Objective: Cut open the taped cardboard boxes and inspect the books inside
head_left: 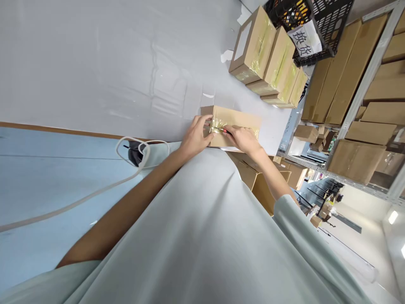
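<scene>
A small cardboard box (236,116) with clear shiny tape along its top lies at the table edge, right in front of my body. My left hand (196,134) grips the left end of this box, with the fingers and thumb apart around the taped edge. In my right hand (243,138) is a slim dark knife (225,131) with a red part, its thin tip pointing left onto the tape. The right hand's fingers are closed around it and rest over the box top. Most of the knife's handle is hidden by the fingers.
Several taped boxes (268,55) stand in a row at the back right, beside a black plastic crate (325,25) with a paper label. Right of the table are shelves with cartons (357,156). An open carton (264,190) is below. A white cable (104,195) hangs at left.
</scene>
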The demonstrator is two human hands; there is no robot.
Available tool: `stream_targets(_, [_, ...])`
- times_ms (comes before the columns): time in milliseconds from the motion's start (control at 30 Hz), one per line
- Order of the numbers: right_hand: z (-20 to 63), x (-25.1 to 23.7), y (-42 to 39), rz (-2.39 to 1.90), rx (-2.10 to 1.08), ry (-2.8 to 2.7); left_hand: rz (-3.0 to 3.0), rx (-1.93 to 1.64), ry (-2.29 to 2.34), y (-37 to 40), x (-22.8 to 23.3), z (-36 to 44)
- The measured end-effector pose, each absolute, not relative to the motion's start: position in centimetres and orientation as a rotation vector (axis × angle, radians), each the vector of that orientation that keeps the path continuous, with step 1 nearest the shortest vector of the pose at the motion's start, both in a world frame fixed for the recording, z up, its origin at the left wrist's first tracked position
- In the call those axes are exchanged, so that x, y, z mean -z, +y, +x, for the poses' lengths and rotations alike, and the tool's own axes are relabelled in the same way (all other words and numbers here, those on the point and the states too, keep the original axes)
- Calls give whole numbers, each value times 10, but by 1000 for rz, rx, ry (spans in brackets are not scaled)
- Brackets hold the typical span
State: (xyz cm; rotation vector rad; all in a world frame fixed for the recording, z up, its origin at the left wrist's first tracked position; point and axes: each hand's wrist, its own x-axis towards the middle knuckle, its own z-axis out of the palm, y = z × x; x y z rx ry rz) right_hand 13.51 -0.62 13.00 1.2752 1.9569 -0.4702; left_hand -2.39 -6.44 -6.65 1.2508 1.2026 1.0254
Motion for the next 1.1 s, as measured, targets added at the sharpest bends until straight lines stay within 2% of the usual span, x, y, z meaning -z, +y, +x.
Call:
stream_targets(433, [131,-130,-4,1398,577,1782,1279,-879,1113,-62,62,-33])
stream_targets(733, [91,-126,-10,1266,419,1819,1247,-903,1162,-67,64,-29])
stream_targets(867, [117,-124,-4,1205,408,1893,1196,-968,1247,-72,67,-12])
stream_targets(1100, [218,-122,8,1200,350,1858,1119,-1077,1429,-80,73,11])
